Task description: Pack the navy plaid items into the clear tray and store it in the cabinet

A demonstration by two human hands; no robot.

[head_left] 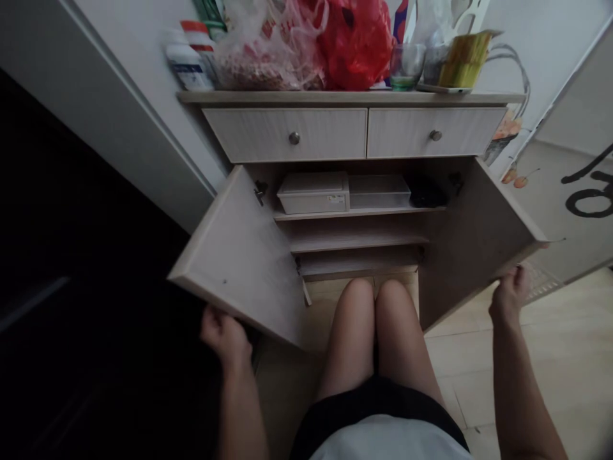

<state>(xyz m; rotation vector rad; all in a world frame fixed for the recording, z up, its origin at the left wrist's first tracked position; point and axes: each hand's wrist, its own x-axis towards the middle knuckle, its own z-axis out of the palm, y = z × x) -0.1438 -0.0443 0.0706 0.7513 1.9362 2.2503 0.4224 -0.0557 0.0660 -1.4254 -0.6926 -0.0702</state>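
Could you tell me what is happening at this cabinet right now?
A person crouches before a low cabinet with both doors open. The left hand grips the outer edge of the left door, the right hand that of the right door. Inside, a white lidded box and a clear box sit on the top shelf.

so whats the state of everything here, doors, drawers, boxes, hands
left door, swung open
right door, swung open
left drawer, shut
right drawer, shut
white box, lid on
glass, upright
left hand, gripping the left door's lower edge
right hand, gripping the right door's outer edge
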